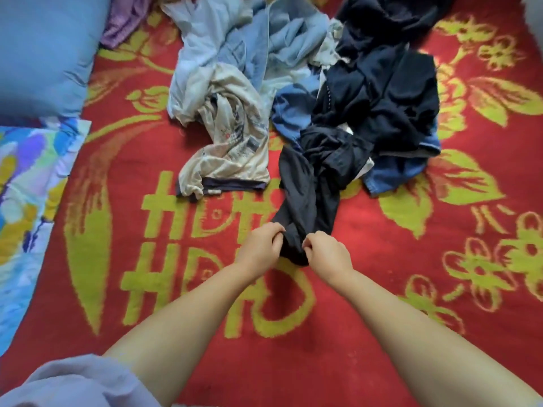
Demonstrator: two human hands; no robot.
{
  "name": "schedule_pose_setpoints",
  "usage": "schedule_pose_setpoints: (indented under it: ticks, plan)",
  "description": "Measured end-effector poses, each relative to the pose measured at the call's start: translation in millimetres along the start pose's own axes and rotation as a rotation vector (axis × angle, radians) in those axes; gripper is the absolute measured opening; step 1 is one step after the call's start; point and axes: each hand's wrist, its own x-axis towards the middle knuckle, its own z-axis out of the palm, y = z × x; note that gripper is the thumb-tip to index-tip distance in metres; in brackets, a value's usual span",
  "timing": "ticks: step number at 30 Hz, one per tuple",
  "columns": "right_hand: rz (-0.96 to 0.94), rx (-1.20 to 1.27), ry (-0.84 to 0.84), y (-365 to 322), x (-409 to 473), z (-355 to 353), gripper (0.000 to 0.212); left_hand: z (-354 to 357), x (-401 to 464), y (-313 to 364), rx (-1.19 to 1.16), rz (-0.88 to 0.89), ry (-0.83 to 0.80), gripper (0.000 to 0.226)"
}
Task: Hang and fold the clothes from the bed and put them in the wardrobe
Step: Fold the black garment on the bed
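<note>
Black garment (308,198): near end pinched by left hand (260,245) and right hand (329,254); far clothes pile (293,83) lies unsorted; nothing looks folded yet.

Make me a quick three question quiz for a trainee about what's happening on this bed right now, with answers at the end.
1. True or false: both hands grip the same garment.
2. Which garment is being pulled from the pile? A) the beige printed shirt B) the black garment C) the purple cloth
3. What lies at the bed's left edge, near the top?

Key
1. True: the left hand and the right hand each pinch the near end of the black garment.
2. B. The beige printed shirt and the purple cloth lie untouched.
3. A blue pillow, on the red blanket.
</note>
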Motion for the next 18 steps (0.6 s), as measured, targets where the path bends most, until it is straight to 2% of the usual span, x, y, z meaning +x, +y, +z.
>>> schedule_pose_setpoints:
  ticks: [3,6,12,16,18]
  plan:
    - [0.025,0.088,0.101,-27.7,-14.8,-74.7,0.019,-71.9,-3.0,43.3,-0.061,0.021,0.147,0.019]
    - [-0.003,0.124,0.260,-61.6,-30.6,-166.0,0.016,-158.0,1.5,95.3,-0.061,0.136,0.299,0.016]
    - [-0.091,0.119,0.476,-128.2,-82.0,-329.1,0.015,-302.6,-5.8,210.0,-0.164,0.264,0.459,0.018]
    - [-0.213,0.250,0.691,-170.1,-128.3,-403.7,0.023,-359.4,-29.5,278.1,-0.201,0.368,0.439,0.020]
    - [-0.355,0.361,0.684,-192.1,-151.1,-432.3,0.026,-379.5,-44.2,307.5,-0.154,0.424,0.400,0.020]
